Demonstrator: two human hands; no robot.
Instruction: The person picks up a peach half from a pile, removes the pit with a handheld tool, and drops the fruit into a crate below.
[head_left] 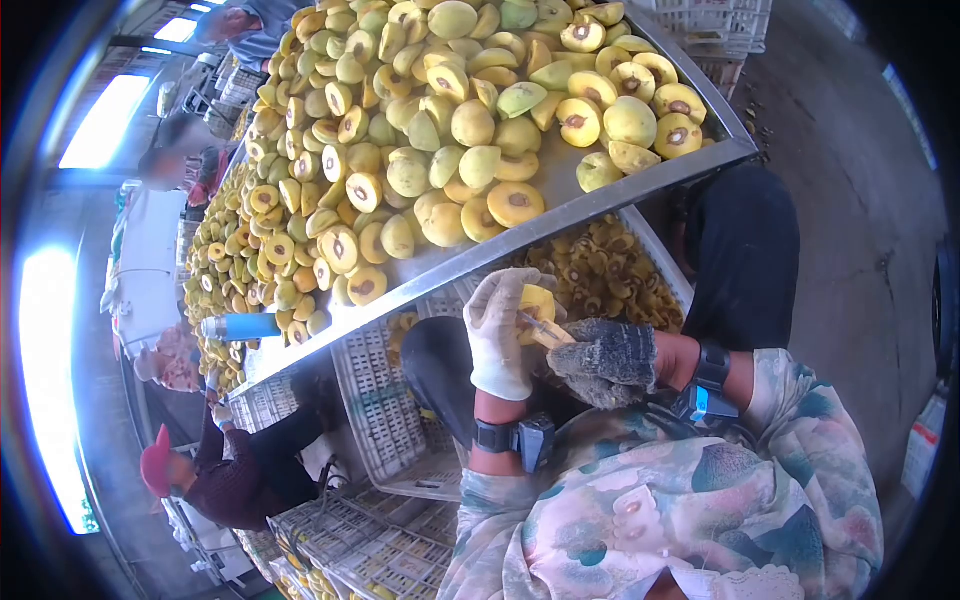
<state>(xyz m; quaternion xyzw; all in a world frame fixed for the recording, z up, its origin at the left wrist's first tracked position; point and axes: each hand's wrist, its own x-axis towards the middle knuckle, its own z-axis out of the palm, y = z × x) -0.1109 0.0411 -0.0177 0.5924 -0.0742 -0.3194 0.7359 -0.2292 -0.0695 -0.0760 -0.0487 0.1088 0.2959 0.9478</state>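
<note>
My left hand (497, 325), in a white glove, holds a yellow halved fruit (537, 303) near its fingertips. Wrapped round a small tool with a light wooden-looking part (552, 334) is my right hand (607, 362), in a dark grey knitted glove. The tool's tip meets the fruit's cut face. Both hands are close together above my lap, just below the metal table edge (600, 196). Many halved yellow-green fruits (472, 122) are heaped on the table, several showing brown pits.
Below the table edge sits a crate of brown-yellow pieces (600, 262). White plastic crates (380, 400) stand left of my legs. A blue bottle (241, 327) lies on the table. A person in a red cap (157, 461) and other people are at the left.
</note>
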